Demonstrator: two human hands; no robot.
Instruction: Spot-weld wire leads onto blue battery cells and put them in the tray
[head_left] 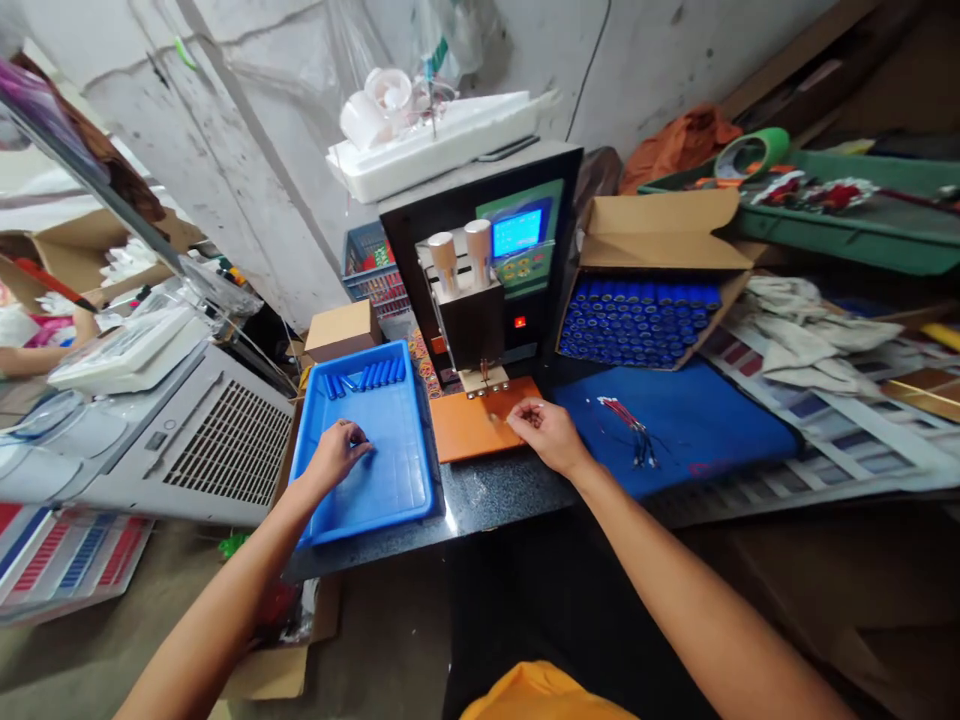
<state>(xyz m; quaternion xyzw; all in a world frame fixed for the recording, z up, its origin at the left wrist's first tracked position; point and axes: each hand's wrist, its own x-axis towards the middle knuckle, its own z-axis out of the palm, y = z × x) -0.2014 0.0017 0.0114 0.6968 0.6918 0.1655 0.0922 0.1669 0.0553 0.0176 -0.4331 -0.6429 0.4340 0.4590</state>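
My left hand (341, 452) hangs over the blue plastic tray (390, 500), fingers curled in toward the thumb; whatever they may hold is hidden. Toward the tray's far end lie several blue cylindrical battery cells (379, 375) in a rough row. My right hand (546, 432) is closed in a pinch above the right part of an orange board (465, 430). Any thing between its fingertips is too small to name. Right above the board stands the head of a black spot welding machine (480, 325), its electrode pins (487, 372) pointing down, with a lit blue screen (517, 232).
An open cardboard box (660, 235) packed with blue cells stands right of the machine. Red and black wire leads (634, 430) lie on a blue mat (720, 415). Farther right are cloth gloves (810, 330) and a green tray (862, 225). At left, another person's arm (45, 350) shows.
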